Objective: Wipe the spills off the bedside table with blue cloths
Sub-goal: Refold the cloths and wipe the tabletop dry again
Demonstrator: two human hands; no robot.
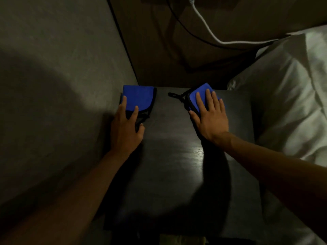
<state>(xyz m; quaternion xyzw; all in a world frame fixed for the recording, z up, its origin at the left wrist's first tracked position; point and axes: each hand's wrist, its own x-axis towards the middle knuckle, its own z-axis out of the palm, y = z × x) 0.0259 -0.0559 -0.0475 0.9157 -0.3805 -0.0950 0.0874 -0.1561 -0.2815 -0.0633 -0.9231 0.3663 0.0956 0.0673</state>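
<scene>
A dark bedside table (177, 165) fills the middle of the head view. Two folded blue cloths with black edging lie at its far end. My left hand (126, 126) rests on the near edge of the left blue cloth (138, 98), fingers spread over it and thumb at its black trim. My right hand (210, 115) lies flat, fingers apart, pressing on the right blue cloth (200, 93), which is turned at an angle. A black loop (174, 95) from that cloth trails to the left on the table. No spill is visible in the dim light.
A grey wall (62, 68) stands directly left of the table. A white pillow and bedding (292, 94) press against its right side. A white cable (208, 30) and a black cable (184, 27) hang down the wall behind the table.
</scene>
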